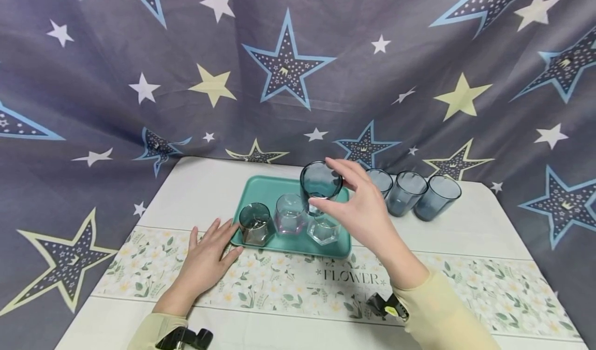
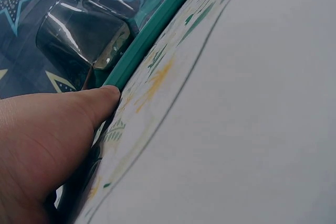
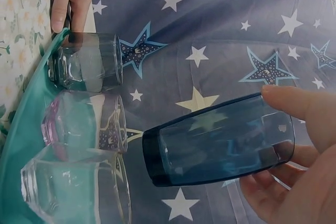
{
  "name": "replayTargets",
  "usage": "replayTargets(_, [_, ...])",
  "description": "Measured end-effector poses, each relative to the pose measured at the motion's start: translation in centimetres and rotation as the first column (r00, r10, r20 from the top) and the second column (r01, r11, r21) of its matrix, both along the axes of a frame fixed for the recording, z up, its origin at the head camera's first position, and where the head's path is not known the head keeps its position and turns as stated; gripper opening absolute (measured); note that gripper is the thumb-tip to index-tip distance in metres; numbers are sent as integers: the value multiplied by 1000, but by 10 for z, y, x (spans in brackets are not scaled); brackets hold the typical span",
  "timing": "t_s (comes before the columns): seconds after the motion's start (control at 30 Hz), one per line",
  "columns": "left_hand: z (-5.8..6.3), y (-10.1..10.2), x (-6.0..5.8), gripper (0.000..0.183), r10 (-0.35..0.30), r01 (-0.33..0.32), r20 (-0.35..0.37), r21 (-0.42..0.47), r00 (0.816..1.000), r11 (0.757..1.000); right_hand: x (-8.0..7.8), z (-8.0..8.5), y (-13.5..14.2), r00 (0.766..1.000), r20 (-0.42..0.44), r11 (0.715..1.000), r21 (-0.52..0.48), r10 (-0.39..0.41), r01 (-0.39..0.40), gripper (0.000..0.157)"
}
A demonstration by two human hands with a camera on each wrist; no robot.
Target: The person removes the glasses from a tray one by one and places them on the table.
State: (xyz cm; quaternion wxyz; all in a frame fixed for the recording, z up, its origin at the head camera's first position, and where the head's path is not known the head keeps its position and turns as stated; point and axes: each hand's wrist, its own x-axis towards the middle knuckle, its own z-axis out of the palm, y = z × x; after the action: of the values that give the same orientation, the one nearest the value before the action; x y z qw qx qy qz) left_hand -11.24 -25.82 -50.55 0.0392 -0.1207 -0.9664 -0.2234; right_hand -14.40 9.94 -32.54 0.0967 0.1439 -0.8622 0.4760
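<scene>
My right hand (image 1: 365, 205) holds a blue glass tumbler (image 1: 321, 181) near its rim, between thumb and fingers, above the back right of a green tray (image 1: 293, 249). In the right wrist view the tumbler (image 3: 220, 140) is off the tray, its base pointing away from the palm. On the tray stand a dark grey glass (image 1: 255, 224), a clear pinkish glass (image 1: 289, 215) and a clear glass with an angular base (image 1: 323, 230). My left hand (image 1: 207, 259) lies at the tray's left front corner, fingers extended; its thumb (image 2: 107, 98) touches the rim.
To the right of the tray, a row of blue tumblers stands near the back: one (image 1: 381, 179) partly behind my right hand, another (image 1: 406, 194) in the middle, and a third (image 1: 437, 199). A floral runner (image 1: 489, 288) crosses the white table (image 1: 484, 225). Behind hangs a star-patterned curtain (image 1: 326, 117).
</scene>
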Motion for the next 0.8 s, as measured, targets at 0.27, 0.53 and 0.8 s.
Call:
replayTargets(0.27, [-1,0,1,66,-1,1,-2,5,1000,1000,4,-4,13,999,36,1000,-16,-19,19,82])
replayTargets(0.53, [-2,-1,2,66,3,-3,4,5,1000,1000,6,-9,18,999,30,1000,-15,-18,18,77])
replayTargets(0.8, [-3,-1,0,67,-5,5,-4,-2,1000,1000,7,-9,15,1000,21,999,-39,-9,9,73])
